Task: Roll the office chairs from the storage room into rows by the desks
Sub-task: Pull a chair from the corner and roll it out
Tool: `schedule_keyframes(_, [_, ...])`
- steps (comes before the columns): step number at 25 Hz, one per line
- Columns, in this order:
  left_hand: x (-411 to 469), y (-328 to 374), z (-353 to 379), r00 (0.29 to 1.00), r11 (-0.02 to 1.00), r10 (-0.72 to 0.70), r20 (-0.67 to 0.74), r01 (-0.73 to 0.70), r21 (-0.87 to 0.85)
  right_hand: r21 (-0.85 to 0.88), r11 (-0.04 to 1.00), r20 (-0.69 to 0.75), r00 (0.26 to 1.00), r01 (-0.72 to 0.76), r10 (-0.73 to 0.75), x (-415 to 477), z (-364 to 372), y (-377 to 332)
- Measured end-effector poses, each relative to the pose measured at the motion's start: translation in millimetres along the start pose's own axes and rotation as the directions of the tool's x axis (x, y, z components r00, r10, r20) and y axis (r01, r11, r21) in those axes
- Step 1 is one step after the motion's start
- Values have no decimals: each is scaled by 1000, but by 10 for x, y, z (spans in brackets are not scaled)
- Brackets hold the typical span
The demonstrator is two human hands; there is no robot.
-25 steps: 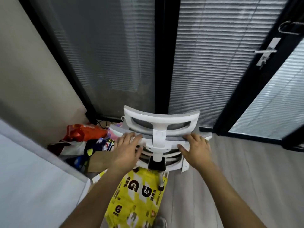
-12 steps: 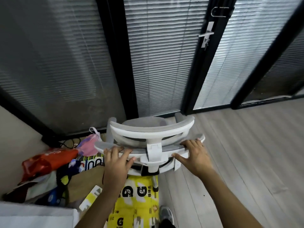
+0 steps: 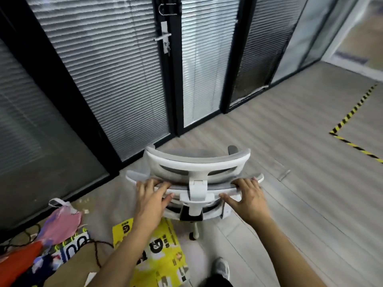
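Note:
A white and grey office chair (image 3: pixel 196 164) stands on the wooden floor right in front of me, its back toward me. My left hand (image 3: pixel 150 198) grips the left part of the backrest's top rail, fingers over the edge and thumb underneath. My right hand (image 3: pixel 247 196) grips the right part of the same rail the same way. One caster (image 3: pixel 193 236) shows below the seat; the rest of the base is hidden.
Glass partitions with blinds and a black-framed door with a handle (image 3: pixel 163 38) run along the left and front. Bags and a yellow printed bag (image 3: pixel 159 255) lie on the floor at lower left. Yellow-black floor tape (image 3: pixel 352 112) marks the right. My shoe (image 3: pixel 221 270) is below.
The chair and I have turned right and moved away from the pile of bags. The door and open floor to the right now fill the view. Both hands stay on the backrest.

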State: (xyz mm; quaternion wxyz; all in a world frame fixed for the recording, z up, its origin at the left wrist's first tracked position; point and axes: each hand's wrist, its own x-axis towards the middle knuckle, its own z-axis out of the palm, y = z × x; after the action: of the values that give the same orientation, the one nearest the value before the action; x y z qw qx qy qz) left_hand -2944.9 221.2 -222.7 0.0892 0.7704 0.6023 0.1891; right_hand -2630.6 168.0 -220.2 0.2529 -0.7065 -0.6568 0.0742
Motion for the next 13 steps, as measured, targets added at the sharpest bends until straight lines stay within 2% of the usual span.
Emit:
schedule_keyframes(6, [560, 1337, 641, 969, 970, 239, 55, -235, -67, -41, 975, -145, 967, -218, 210, -321, -678, 1153])
schedule_keyframes(13, [1446, 3277, 1711, 867, 868, 489, 95, -472, -158, -28, 917, -277, 885, -397, 374, -356, -1481, 2976])
